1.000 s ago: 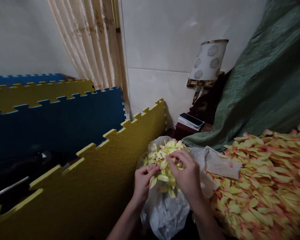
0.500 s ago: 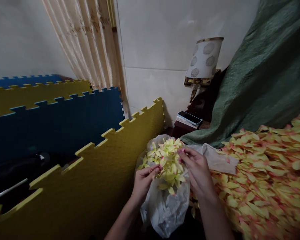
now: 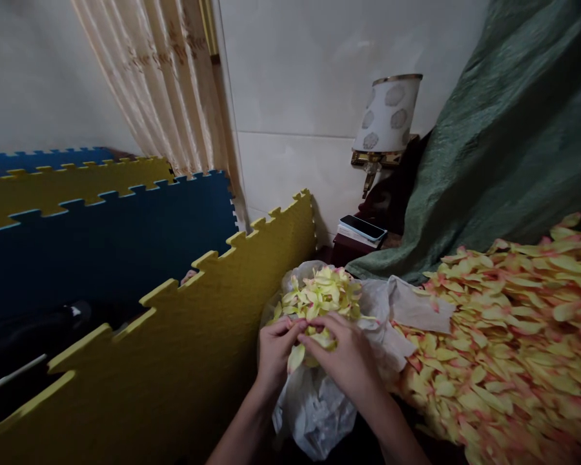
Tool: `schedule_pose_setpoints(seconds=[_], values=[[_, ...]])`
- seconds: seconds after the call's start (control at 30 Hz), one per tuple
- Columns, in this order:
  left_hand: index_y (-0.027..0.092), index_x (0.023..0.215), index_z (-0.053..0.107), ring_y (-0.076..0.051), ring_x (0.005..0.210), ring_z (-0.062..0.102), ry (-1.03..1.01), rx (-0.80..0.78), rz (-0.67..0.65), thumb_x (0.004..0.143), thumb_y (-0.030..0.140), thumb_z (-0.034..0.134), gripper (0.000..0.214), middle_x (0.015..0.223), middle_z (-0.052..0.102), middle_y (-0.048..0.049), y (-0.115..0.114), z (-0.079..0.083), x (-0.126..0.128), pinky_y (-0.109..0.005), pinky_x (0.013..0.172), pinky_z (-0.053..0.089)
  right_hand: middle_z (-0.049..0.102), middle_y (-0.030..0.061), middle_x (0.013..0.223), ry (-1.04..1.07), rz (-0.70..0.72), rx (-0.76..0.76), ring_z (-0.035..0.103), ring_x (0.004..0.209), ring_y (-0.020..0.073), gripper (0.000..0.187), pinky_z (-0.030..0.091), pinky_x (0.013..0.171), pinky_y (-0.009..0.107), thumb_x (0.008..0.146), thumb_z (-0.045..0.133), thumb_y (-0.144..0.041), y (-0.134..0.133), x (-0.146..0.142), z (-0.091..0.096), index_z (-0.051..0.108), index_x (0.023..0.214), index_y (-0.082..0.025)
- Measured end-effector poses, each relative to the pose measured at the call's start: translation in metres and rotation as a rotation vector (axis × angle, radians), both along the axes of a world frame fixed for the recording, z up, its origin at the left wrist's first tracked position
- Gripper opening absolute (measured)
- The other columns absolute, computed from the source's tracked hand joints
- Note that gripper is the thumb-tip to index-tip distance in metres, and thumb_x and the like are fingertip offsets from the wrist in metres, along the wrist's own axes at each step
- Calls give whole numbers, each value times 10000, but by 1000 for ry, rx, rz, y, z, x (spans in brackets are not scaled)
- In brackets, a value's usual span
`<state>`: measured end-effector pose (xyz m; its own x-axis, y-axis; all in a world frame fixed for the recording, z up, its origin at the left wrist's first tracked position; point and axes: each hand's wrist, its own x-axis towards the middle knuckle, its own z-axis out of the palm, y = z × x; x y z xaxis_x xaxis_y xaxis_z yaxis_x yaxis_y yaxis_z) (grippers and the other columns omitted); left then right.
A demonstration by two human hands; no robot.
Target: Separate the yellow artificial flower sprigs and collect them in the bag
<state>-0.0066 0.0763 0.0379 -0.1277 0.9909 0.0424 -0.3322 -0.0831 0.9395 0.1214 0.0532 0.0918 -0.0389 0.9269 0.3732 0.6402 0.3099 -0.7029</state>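
Observation:
A clear plastic bag (image 3: pixel 314 407) stands low in the middle, heaped with small yellow-green artificial petals (image 3: pixel 322 294). My left hand (image 3: pixel 275 352) is at the bag's left rim, its fingers pinched on a petal (image 3: pixel 295 357) that hangs below them. My right hand (image 3: pixel 346 355) lies over the front of the heap, its fingertips meeting those of my left hand and closed on the same petals. A broad pile of larger yellow and pink petals (image 3: pixel 508 342) spreads to the right of the bag.
Yellow foam mats (image 3: pixel 174 361) and blue foam mats (image 3: pixel 111 232) stand upright on the left. Behind them hangs a beige curtain (image 3: pixel 164 84). A lamp (image 3: pixel 387 123) and a phone (image 3: pixel 363 227) sit on a dark stand by the wall. Green cloth (image 3: pixel 503 148) drapes at right.
My right hand has come down and left from the top of the heap to meet my left hand at the front. The view has shifted a little to the right.

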Motion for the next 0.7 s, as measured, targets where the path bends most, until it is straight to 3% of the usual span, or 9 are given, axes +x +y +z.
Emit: schedule_pose_setpoints(seconds=[0.07, 0.2, 0.3, 0.4, 0.47, 0.53, 0.6, 0.7], values=[[148, 522, 729, -110, 550, 421, -6, -3, -3, 587, 439, 838, 318, 500, 484, 29, -1, 1, 3, -234, 551, 355, 707, 27, 772, 48, 63, -121, 649, 746, 218, 64, 464, 683, 309, 778, 671, -263, -6, 0, -7, 719, 772, -221], [135, 612, 762, -101, 532, 406, 1, -29, -10, 603, 552, 794, 418, 523, 509, 22, -4, 7, 8, -221, 511, 336, 757, 51, 790, 262, 139, -253, 689, 734, 223, 176, 499, 670, 305, 806, 608, -308, -5, 7, -9, 745, 778, -202], [131, 844, 790, -126, 579, 492, 26, -35, -32, 727, 659, 634, 563, 675, 635, -35, -1, 15, 7, -240, 551, 405, 764, 62, 813, 303, 62, -197, 696, 748, 237, 214, 512, 672, 312, 791, 618, -361, 8, 15, 6, 748, 800, -191], [173, 1067, 737, -201, 849, 605, 90, 44, -41, 831, 613, 542, 536, 985, 677, -92, 9, 21, 2, -299, 746, 485, 751, 59, 833, 215, -102, -1, 679, 788, 244, 196, 504, 721, 326, 772, 648, -370, 37, 25, 27, 741, 793, -200], [200, 1167, 674, -246, 1024, 589, 199, 86, 12, 805, 546, 614, 504, 1138, 623, -104, 15, 19, -2, -351, 868, 479, 720, 58, 814, 30, -177, 118, 652, 788, 245, 188, 490, 766, 361, 795, 628, -362, 63, 33, 34, 742, 788, -212], [201, 1235, 606, -284, 1139, 545, 352, 117, 84, 735, 496, 699, 588, 1222, 559, -117, 20, 12, -3, -406, 969, 439, 684, 87, 911, -33, -166, 147, 602, 952, 294, 111, 440, 893, 424, 743, 676, -303, 88, 42, 34, 747, 742, -218], [207, 1328, 505, -323, 1262, 457, 509, 134, 106, 663, 483, 758, 764, 1335, 458, -137, 21, 0, -3, -456, 1056, 369, 633, 108, 1101, -49, -129, 147, 514, 1119, 338, 73, 365, 1001, 466, 658, 737, -262, 107, 50, 24, 751, 720, -225], [232, 1455, 309, -386, 1411, 240, 721, 130, 1, 533, 525, 829, 1098, 1518, 203, -164, 21, -19, 3, -519, 1130, 252, 548, 93, 1309, -26, -57, 114, 413, 1257, 351, 138, 287, 1089, 470, 593, 776, -257, 122, 61, 0, 748, 724, -229]])
